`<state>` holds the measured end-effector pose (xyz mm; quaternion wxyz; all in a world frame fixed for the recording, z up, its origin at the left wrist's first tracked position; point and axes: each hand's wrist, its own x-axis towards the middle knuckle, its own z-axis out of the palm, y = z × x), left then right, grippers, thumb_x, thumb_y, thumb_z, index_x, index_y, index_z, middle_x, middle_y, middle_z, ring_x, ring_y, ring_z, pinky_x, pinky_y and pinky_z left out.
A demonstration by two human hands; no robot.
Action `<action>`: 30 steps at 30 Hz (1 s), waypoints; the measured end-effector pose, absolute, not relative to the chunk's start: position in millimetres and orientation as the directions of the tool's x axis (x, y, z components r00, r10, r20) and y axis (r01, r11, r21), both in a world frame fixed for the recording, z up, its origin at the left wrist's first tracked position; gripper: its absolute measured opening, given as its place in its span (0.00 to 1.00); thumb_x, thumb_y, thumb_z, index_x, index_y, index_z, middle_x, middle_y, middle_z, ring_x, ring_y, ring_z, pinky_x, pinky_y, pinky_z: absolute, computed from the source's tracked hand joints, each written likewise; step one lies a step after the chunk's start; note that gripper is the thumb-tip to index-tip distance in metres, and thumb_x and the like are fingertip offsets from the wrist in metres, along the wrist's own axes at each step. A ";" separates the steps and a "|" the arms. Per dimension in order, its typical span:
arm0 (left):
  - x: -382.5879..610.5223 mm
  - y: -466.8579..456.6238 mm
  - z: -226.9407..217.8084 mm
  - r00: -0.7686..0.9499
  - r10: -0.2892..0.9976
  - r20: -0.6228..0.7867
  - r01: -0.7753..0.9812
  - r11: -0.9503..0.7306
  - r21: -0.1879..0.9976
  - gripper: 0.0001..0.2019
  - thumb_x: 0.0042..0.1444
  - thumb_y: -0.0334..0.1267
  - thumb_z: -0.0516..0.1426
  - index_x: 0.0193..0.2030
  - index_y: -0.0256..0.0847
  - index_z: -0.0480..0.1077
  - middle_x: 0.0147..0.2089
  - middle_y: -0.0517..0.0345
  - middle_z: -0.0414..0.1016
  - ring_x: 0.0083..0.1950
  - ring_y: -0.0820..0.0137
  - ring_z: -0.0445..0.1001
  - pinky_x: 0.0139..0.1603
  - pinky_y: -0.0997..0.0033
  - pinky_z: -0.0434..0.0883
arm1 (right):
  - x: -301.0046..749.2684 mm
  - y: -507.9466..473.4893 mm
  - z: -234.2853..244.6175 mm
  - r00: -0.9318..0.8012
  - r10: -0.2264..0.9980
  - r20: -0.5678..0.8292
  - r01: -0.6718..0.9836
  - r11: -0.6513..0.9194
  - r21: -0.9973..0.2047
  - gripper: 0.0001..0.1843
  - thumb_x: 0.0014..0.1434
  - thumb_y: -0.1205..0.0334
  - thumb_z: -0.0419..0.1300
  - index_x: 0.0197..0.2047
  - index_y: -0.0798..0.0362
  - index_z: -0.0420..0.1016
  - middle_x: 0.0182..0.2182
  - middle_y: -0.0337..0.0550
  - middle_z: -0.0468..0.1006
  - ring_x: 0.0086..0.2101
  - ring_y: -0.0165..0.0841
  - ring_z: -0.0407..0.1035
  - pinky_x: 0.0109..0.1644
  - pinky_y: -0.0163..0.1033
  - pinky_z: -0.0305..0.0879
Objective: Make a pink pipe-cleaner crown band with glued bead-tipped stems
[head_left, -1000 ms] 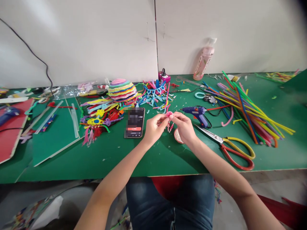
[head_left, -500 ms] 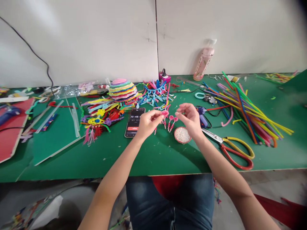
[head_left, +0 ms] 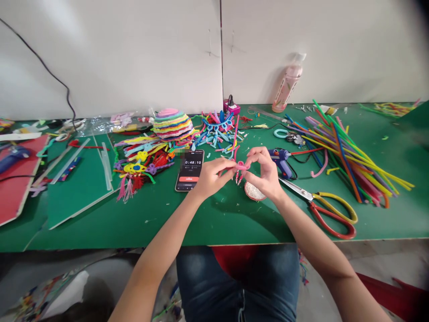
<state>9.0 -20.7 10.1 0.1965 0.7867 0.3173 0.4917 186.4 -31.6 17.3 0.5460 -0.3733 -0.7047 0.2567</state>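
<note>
Between my two hands is a short pink pipe cleaner (head_left: 241, 167), pinched at its left end by my left hand (head_left: 216, 176) and at its right end by my right hand (head_left: 263, 173). Both hands are closed at the fingertips, just above the table. Behind and below them lie small pink pieces with beaded stems (head_left: 239, 177), partly hidden by my fingers. A small round dish of pale beads (head_left: 254, 191) sits under my right hand, its far side covered. Left of my left hand lies a phone (head_left: 189, 172) with a timer running.
Large scissors (head_left: 331, 210) with yellow and red handles and a blue glue gun (head_left: 283, 162) lie to the right, before a pile of coloured pipe cleaners (head_left: 355, 156). Finished-looking colourful crafts (head_left: 172, 127) crowd the back left. A pink bottle (head_left: 287, 87) leans on the wall.
My right hand has moved in to the left and closed on the pink pipe cleaner. The piece, bunched at my left fingertips before, now stretches between both hands.
</note>
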 end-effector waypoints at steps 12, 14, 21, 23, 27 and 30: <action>8.5 -20.7 10.9 0.360 0.663 0.656 0.296 -0.748 0.593 0.08 0.59 0.38 0.56 0.38 0.42 0.77 0.31 0.57 0.79 0.27 0.76 0.70 0.27 0.76 0.65 | 186.1 -32.7 19.4 -0.121 0.834 0.539 0.271 0.550 -0.790 0.03 0.47 0.62 0.61 0.27 0.49 0.69 0.37 0.42 0.67 0.41 0.36 0.62 0.47 0.46 0.61; 9.8 -21.4 10.3 0.348 0.659 0.667 0.293 -0.752 0.590 0.07 0.59 0.37 0.57 0.38 0.42 0.77 0.32 0.57 0.79 0.26 0.76 0.70 0.26 0.76 0.65 | 185.5 -32.7 19.2 -0.097 0.824 0.558 0.274 0.562 -0.781 0.03 0.46 0.63 0.61 0.27 0.49 0.69 0.37 0.42 0.67 0.40 0.36 0.62 0.47 0.47 0.61; 12.7 -23.1 8.2 0.317 0.681 0.660 0.309 -0.732 0.607 0.07 0.57 0.37 0.57 0.37 0.43 0.77 0.30 0.58 0.79 0.24 0.76 0.69 0.25 0.76 0.64 | 185.1 -33.0 17.6 -0.071 0.824 0.563 0.287 0.557 -0.779 0.03 0.47 0.62 0.60 0.26 0.49 0.68 0.38 0.42 0.66 0.42 0.37 0.62 0.48 0.47 0.61; 12.5 -23.3 7.9 0.298 0.697 0.653 0.306 -0.717 0.626 0.07 0.57 0.38 0.57 0.36 0.42 0.77 0.29 0.59 0.78 0.22 0.77 0.66 0.23 0.76 0.63 | 187.2 -31.9 17.0 -0.088 0.823 0.562 0.295 0.560 -0.774 0.04 0.48 0.61 0.61 0.27 0.49 0.68 0.39 0.43 0.65 0.44 0.38 0.62 0.49 0.47 0.60; 12.0 -21.8 7.4 0.193 0.793 0.579 0.270 -0.610 0.745 0.07 0.57 0.39 0.59 0.36 0.42 0.77 0.27 0.60 0.78 0.22 0.78 0.65 0.21 0.76 0.61 | 193.4 -25.5 16.8 -0.064 0.815 0.577 0.255 0.572 -0.780 0.19 0.44 0.55 0.67 0.37 0.47 0.65 0.45 0.43 0.65 0.45 0.37 0.62 0.47 0.44 0.61; 11.7 -18.0 6.0 0.123 0.868 0.481 0.220 -0.496 0.840 0.09 0.56 0.43 0.59 0.33 0.41 0.77 0.24 0.60 0.75 0.21 0.77 0.66 0.20 0.76 0.61 | 194.7 -21.7 17.1 0.166 0.809 0.564 0.154 0.544 -0.825 0.23 0.45 0.48 0.67 0.36 0.47 0.59 0.39 0.41 0.65 0.34 0.30 0.61 0.38 0.40 0.61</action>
